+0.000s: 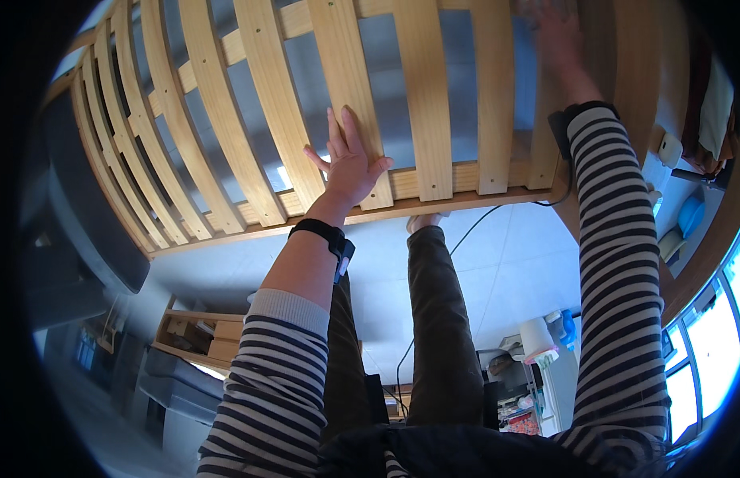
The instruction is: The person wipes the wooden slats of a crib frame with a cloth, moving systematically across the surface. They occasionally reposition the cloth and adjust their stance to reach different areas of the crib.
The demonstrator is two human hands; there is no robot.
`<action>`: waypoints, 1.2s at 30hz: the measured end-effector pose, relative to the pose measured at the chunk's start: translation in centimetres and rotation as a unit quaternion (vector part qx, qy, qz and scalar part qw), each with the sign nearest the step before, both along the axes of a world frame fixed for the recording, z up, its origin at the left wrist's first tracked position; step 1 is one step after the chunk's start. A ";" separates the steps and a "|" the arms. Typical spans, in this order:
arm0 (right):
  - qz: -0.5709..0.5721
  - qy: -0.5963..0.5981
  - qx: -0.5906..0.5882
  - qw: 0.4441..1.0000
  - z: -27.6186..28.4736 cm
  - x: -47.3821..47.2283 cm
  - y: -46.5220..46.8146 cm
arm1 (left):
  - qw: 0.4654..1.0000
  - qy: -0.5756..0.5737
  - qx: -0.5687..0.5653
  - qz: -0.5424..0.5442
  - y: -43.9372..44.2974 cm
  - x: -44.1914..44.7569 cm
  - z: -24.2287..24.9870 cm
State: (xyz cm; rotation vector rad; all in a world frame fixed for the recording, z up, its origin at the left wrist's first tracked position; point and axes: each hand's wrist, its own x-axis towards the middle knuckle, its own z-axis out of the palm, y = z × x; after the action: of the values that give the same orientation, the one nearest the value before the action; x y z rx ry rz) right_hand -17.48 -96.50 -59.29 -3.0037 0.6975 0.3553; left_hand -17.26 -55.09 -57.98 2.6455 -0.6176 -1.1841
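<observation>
A wooden slatted bed base point(427, 101) spans the upper part of the view, its pale slats fixed with screws to rails beneath. My left hand point(351, 164) lies with spread fingers on one slat close to the front rail point(406, 208) and grips nothing. At the upper right, my right hand point(552, 36) is blurred and reaches towards the far part of the last slats, beside a wooden panel point(636, 71). Its fingers are too unclear to tell what they touch. Each wrist wears a black band; a small device is visible on the left one.
Pale floor tiles point(525, 263) show below the bed, crossed by a black cable point(474, 230). My legs stand close to the front rail. A dark padded piece point(92, 191) borders the left end. A wooden shelf unit point(197, 334) is at lower left, and windows point(710, 346) at lower right.
</observation>
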 end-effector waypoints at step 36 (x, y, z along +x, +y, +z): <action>-0.086 0.095 0.277 0.952 6.7 -22.4 24.1 | 0.989 0.017 -0.146 0.015 3.5 1.1 0.7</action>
State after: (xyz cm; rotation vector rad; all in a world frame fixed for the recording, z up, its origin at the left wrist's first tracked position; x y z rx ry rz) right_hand -39.84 -72.36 -52.56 -2.3832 0.7190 0.7023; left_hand -16.14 -51.57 -57.25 2.3765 -0.6857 -1.0384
